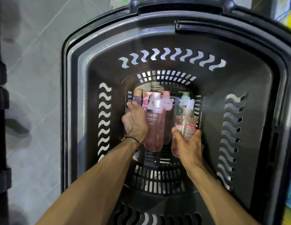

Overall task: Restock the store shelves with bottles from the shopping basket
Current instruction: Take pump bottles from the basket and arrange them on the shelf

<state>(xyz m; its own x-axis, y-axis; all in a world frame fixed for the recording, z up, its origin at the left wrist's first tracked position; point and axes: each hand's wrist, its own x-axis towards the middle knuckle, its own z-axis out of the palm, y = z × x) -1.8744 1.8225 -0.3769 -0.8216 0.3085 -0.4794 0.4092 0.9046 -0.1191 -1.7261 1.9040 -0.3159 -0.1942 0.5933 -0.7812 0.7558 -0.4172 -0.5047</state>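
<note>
A dark plastic shopping basket stands on a pale tiled floor, seen from straight above; its walls are cut with wavy slots and its folded handle lies along the far rim; several bottles lie at the bottom, side by side, caps pointing away from the person; at the far left is a purple bottle with a tan cap; just beside it is a tall pink bottle with a clear cap and white lettering; a second pink bottle lies against that one's right side and is partly covered by it; further right a green-topped bottle shows only its upper end, the rest hidden; the left hand, with a thin black bracelet on its wrist, reaches down to the purple bottle, its back turned up and its fingers bent over the bottle's body; whether they actually close on it cannot be told, since the hand hides the contact; the right hand grips a clear pink bottle with a white and red label, thumb on its left side and fingers wrapped round its right; that bottle is tilted, cap away from the person, at the right side of the basket bottom, in front of the green-topped bottle; both forearms enter from the near edge and reach down into the basket.
</note>
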